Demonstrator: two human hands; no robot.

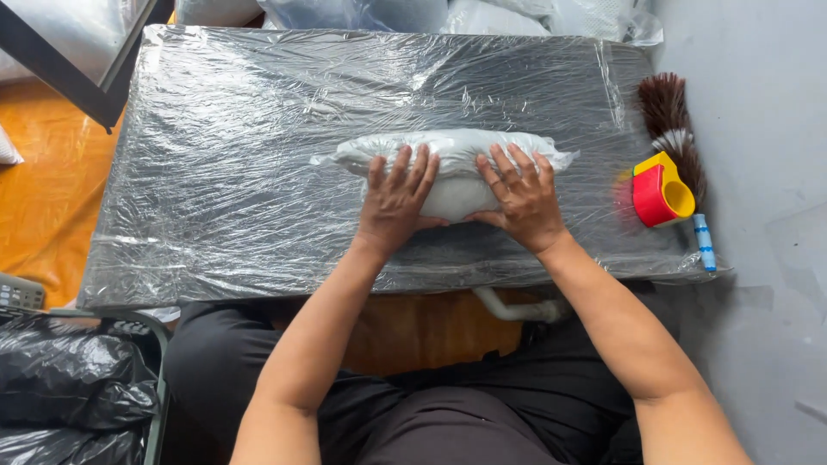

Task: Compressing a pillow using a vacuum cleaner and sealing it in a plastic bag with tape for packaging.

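White plastic-wrapped bundle [452, 168] lying mid-table with long axis left to right, pressed flat under left hand [396, 200] and right hand [521, 200], fingers spread rather than clamped, each equally near, on film-covered table [215, 172].

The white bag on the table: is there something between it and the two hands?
Nothing visible. The left hand and right hand lie flat, fingers spread, directly on the white plastic-wrapped bag, which rests on the film-covered table.
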